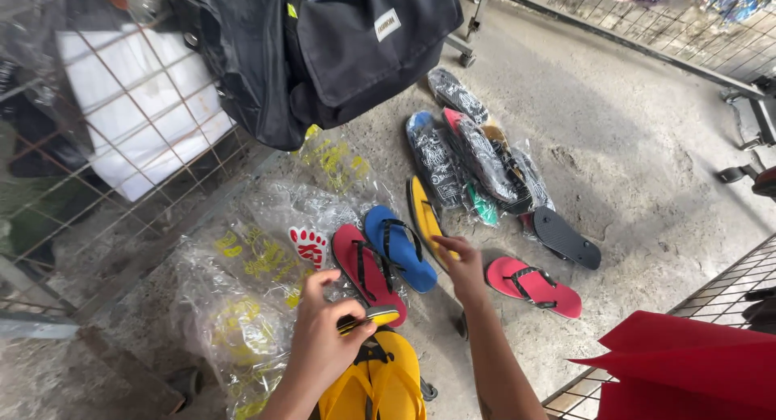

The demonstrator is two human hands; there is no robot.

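My left hand [323, 339] grips a yellow flip-flop [368, 317] by its edge, above a pair of yellow flip-flops [376, 384] with black straps at the bottom of the view. My right hand [465, 268] reaches forward and touches another yellow flip-flop [423, 212] standing on its side. Beside it lie a blue flip-flop [398, 248] and a red flip-flop [368, 272], both with black straps. A pink flip-flop [533, 287] lies to the right of my right hand on the concrete floor.
Several wrapped patterned flip-flops [473, 157] and a black sole [566, 238] lie farther out. Empty clear plastic bags [242, 291] cover the floor at left. A black bag [323, 48] hangs on a wire rack [121, 145]. A red sheet [687, 371] rests on a grid at lower right.
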